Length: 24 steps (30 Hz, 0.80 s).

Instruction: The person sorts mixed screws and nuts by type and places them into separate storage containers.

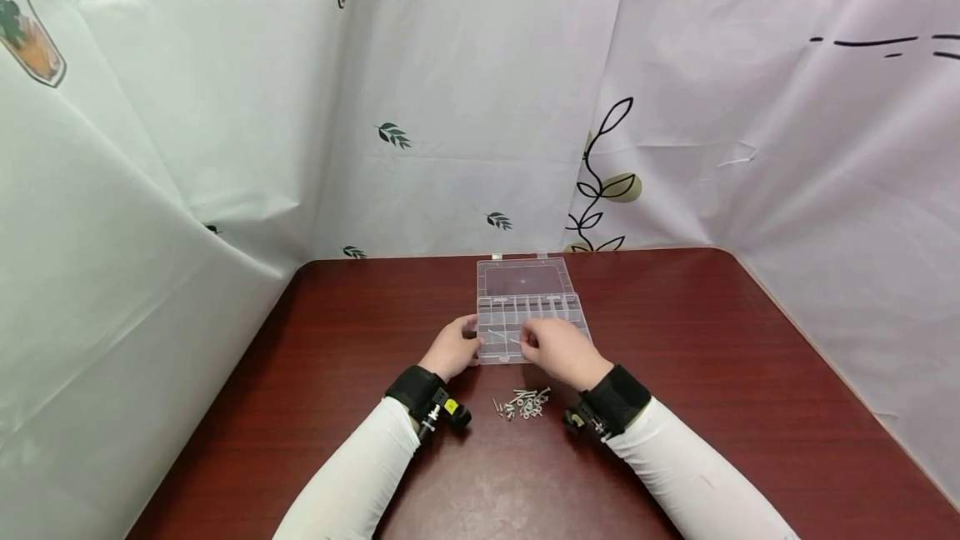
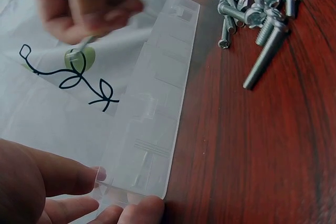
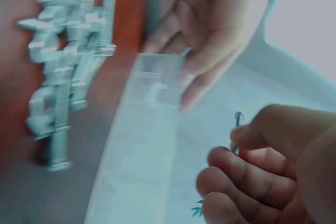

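Note:
A clear plastic compartment box (image 1: 491, 307) lies on the table with its lid (image 1: 523, 279) folded back. My left hand (image 1: 452, 348) grips the left side of the box; in the left wrist view its fingers pinch the near corner. Over the front compartments is my right hand (image 1: 561, 350), holding a small metal screw (image 3: 239, 118) between thumb and fingertips. Another long thin screw (image 2: 140, 169) shows through the box wall near the left hand. In front of the box lies a loose pile of silvery screws and bolts (image 1: 528, 403).
The dark red wooden table (image 1: 390, 298) has rounded far corners. White printed cloth (image 1: 480, 90) hangs behind it and along both sides. Each wrist wears a black strap with a camera, the left one (image 1: 416, 390) close beside the pile.

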Tool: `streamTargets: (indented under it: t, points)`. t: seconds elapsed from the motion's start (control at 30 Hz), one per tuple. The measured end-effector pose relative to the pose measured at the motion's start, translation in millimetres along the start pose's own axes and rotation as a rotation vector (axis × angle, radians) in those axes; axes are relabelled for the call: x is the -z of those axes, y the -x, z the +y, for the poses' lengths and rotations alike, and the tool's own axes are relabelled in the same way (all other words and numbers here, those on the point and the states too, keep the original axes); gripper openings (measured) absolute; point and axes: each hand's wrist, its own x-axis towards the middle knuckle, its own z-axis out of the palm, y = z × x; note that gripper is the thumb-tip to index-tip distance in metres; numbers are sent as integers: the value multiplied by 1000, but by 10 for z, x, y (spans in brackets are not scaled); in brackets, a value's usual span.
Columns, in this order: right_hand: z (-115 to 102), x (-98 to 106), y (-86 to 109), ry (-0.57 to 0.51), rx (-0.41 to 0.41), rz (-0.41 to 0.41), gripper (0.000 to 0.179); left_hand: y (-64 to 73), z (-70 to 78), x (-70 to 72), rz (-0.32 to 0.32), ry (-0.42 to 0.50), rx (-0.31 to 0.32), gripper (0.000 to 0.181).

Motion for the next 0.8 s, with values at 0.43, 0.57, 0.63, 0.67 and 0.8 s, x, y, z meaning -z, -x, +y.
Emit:
streamTargets:
  t: [0.43, 0.57, 0.63, 0.67, 0.8]
  points:
    - [-66, -58, -436, -147, -239, 48, 7, -18, -35, 6, -20, 22, -2, 54]
    - [-51, -182, -530, -145, -263, 28, 8, -14, -55, 2, -25, 21, -9, 55]
    - [-47, -245, -568, -132, -263, 17, 9, -12, -61, 5, -24, 17, -8, 54]
    - [-46, -274, -585, -128, -262, 11, 10, -13, -63, 9, -22, 13, -7, 54]
    - [-59, -362, -644, -84, -255, -7, 13, -19, -59, 34, -18, 10, -13, 54]
